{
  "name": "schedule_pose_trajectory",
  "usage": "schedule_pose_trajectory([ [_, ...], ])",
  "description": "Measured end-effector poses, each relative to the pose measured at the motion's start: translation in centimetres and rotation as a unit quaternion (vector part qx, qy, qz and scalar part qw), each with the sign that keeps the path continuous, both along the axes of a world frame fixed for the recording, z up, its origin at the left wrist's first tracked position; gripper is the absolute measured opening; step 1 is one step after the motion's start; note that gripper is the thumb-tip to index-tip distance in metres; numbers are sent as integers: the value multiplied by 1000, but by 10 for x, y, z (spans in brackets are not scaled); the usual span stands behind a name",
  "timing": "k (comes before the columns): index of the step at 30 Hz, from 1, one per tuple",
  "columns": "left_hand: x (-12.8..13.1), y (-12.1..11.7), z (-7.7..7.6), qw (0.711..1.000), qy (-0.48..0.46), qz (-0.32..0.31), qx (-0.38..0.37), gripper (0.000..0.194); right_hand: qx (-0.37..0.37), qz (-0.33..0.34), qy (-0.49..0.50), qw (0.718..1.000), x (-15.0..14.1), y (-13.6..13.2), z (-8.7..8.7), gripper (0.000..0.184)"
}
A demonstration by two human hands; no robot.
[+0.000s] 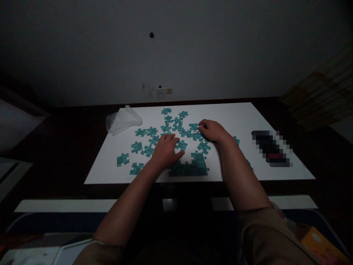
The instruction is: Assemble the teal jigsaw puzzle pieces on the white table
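Teal jigsaw puzzle pieces lie scattered over the middle of a white tabletop [234, 114]. Several are joined into a dark teal section [188, 169] near the front edge. My left hand [166, 150] rests low over the scatter, fingers spread and thumb apart; a loose puzzle piece [181, 145] lies just beside its thumb and fingertips. Farther right, my right hand [213, 130] has curled fingers, its thumb and forefinger pinching at the right edge of another puzzle piece [193, 126]. My left hand and right forearm partly cover some pieces.
A crumpled clear plastic bag [124, 119] lies at the table's back left. On the right is a dark pixelated object [271, 149]. A wall with sockets [164, 91] stands behind the table. An orange box [321, 244] sits low at the right.
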State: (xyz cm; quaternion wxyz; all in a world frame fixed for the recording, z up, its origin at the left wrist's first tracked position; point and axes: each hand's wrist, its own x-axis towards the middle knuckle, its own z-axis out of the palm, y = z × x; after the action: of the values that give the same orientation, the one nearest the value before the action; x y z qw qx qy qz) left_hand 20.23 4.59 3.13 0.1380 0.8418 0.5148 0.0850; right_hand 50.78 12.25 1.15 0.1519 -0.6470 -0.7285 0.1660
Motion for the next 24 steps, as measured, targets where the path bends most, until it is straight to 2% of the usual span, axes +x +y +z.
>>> schedule_pose_trajectory([
  [3,-44,-17,2,998,-26,60,23,52,6,-1,2,1000,3,1,-3,32],
  [9,-185,-27,0,982,-3,178,68,64,-4,-5,4,1000,4,1,-5,37],
  [12,-237,-26,-7,980,5,195,41,71,-7,-11,3,1000,3,-1,-4,36],
  [14,-250,-28,-14,987,-10,163,2,75,-8,-18,0,1000,2,-1,-4,36],
  [16,-249,-32,-21,990,3,137,-18,75,-6,-23,-3,1000,1,-2,-4,37],
  [20,-232,-37,-31,992,60,111,6,74,-12,-29,-4,999,0,-3,-4,38],
  [24,-228,-37,-34,992,69,108,19,73,-21,-40,0,999,0,-4,-3,39],
])
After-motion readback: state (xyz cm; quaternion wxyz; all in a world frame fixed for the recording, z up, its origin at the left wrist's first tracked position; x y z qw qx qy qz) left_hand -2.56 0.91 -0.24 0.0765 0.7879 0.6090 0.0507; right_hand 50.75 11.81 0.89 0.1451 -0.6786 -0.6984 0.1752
